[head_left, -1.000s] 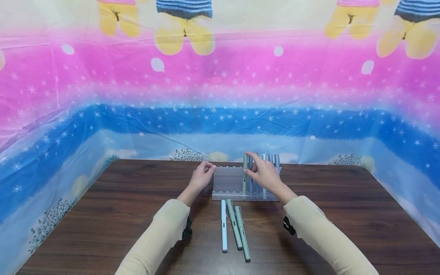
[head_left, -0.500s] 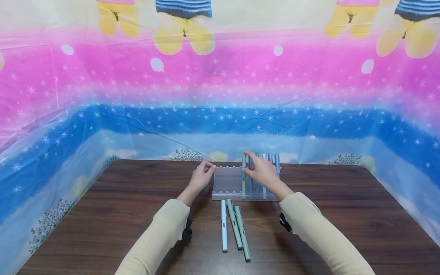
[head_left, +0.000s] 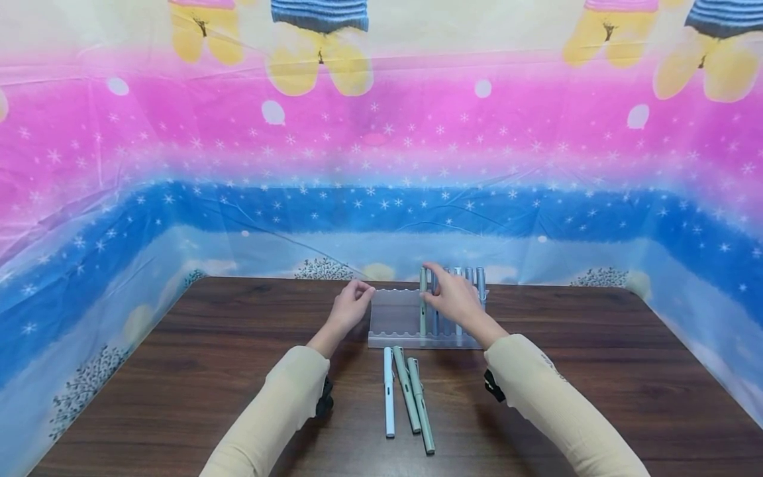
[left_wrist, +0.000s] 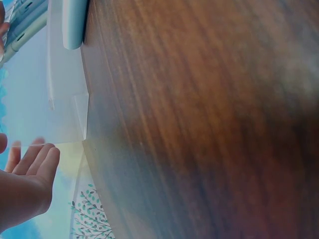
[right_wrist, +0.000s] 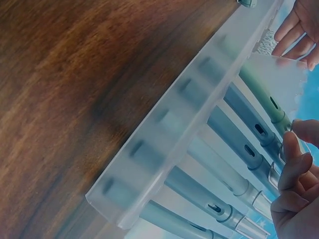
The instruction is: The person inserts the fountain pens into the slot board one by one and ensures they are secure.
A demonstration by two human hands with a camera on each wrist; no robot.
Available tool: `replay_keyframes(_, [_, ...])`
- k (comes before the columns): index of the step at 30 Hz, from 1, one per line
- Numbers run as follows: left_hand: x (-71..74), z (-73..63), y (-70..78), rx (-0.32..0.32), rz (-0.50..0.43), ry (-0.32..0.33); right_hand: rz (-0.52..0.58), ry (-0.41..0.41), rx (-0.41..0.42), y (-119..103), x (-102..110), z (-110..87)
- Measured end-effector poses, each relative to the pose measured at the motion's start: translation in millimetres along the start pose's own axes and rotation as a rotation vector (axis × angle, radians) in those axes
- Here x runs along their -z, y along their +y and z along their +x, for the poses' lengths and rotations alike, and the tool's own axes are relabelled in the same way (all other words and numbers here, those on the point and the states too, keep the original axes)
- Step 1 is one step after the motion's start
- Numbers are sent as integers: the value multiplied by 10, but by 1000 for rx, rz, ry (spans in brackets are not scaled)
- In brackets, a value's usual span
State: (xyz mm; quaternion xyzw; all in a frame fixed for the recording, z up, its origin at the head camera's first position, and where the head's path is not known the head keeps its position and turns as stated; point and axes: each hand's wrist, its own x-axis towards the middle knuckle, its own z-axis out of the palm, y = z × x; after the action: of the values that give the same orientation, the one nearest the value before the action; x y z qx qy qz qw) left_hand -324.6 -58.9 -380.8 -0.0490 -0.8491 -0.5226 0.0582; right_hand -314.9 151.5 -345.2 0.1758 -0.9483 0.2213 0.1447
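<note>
A clear plastic pen rack point(head_left: 395, 311) with notched edges stands on the table. My left hand point(head_left: 350, 306) pinches its upper left corner, thumb in front and fingers behind, as the left wrist view shows. A pale green capped pen point(head_left: 424, 315) stands leaning in one of the rack's slots. My right hand point(head_left: 459, 303) holds it near the top between thumb and index finger. To the right of it, several blue and grey-blue pens point(right_wrist: 199, 191) stand in neighbouring slots, partly hidden by my right hand in the head view. Their lower ends show through the rack's frosted front ledge point(right_wrist: 164, 119).
In front of the rack lie a light blue pen point(head_left: 389, 397) and two grey-green pens, one point(head_left: 405, 387) close against the other point(head_left: 422, 414). The dark wooden table point(head_left: 208, 371) reaches back to a colourful cloth point(head_left: 334, 205) hanging behind and at both sides.
My right hand has shifted slightly left with the green pen, which now stands a little further left in the rack. My left hand has not visibly moved.
</note>
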Motion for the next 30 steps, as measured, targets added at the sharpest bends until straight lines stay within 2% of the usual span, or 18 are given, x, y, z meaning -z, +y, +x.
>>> replay_keyframes(9, [3,-11,2,-9,-8,-1,13,25,17,26,-8,-21])
replay_keyframes(15, [-3,-8,6,-6,-10,-2,49,84,83,66,-19,-92])
replay_keyframes(20, [-2,-5,-2,-6,-8,-2,69,101,136,117,-46,-211])
replay_keyframes(30, [1,-22,14,-4,-7,-1,52,37,143,170,-107,-460])
